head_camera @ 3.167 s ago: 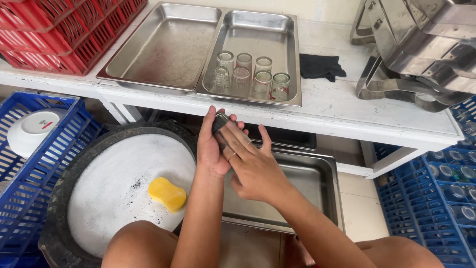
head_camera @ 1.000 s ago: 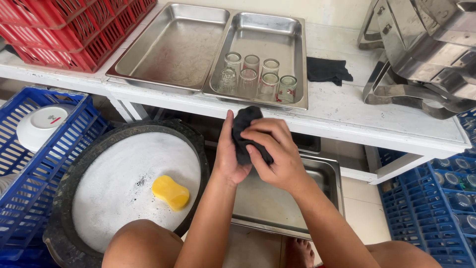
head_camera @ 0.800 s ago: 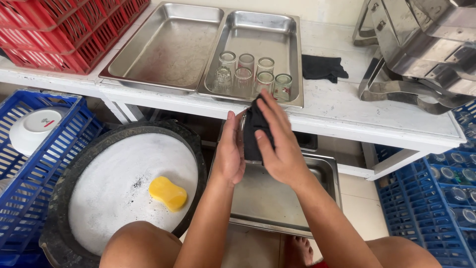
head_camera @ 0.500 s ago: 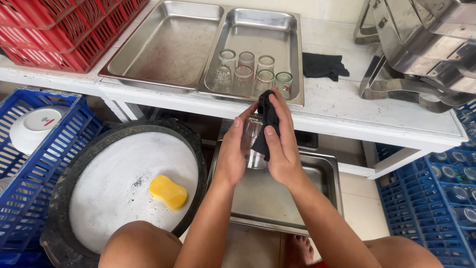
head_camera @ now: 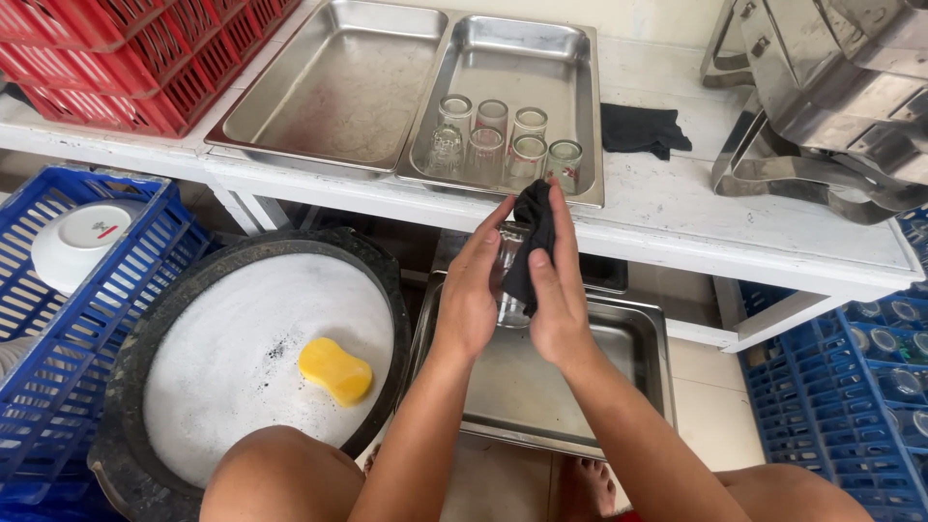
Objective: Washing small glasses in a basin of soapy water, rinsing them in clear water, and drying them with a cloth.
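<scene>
Black cloth (head_camera: pixel 534 242) pinched in the right hand (head_camera: pixel 556 309) wipes a clear glass (head_camera: pixel 509 280) gripped by the left hand (head_camera: pixel 471 300) at frame centre, above a steel pan (head_camera: pixel 628 367); drying seems underway.

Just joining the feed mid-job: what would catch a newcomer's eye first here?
The two hands at centre: the left hand holds a clear glass while the right hand presses a black cloth against it, above a steel pan. To their left, a yellow sponge floats in a round black tub of suds. Behind, more glasses stand in a steel tray on the white shelf.
</scene>
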